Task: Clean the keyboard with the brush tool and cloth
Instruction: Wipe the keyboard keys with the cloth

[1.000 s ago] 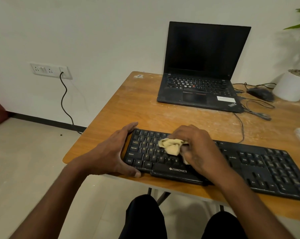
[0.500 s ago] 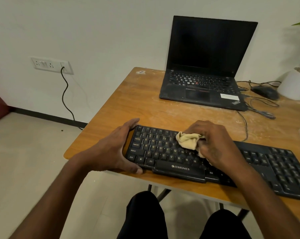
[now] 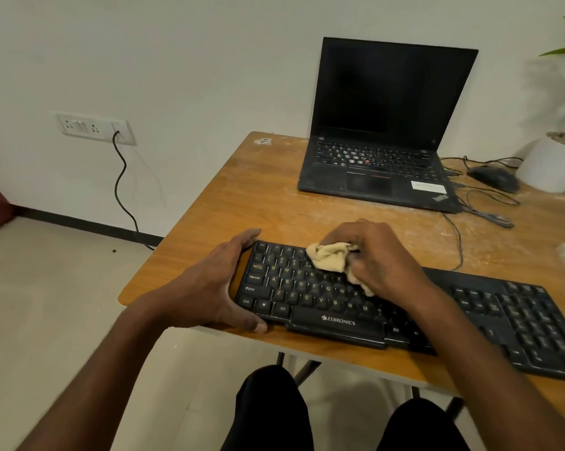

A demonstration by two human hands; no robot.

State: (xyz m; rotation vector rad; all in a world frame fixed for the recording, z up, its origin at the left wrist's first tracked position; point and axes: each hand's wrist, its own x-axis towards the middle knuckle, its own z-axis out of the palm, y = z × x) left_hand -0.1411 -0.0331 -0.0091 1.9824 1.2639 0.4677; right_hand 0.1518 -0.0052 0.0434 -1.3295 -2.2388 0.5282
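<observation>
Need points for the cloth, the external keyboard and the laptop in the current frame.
cloth (image 3: 328,257), head view, on the bunched folds left of the right hand.
keyboard (image 3: 338,322), head view, on the branded front edge.
laptop (image 3: 369,183), head view, on the touchpad.

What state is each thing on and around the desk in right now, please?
Keyboard: flat on the table, being wiped.
Cloth: bunched, pressed on the upper key rows.
Right hand: shut on the cloth.
Left hand: gripping the keyboard's left end.
Laptop: lid open, screen dark.
Mouse: idle beside the laptop.
Wall cable: plugged into the socket.
Table: dusty.
</observation>
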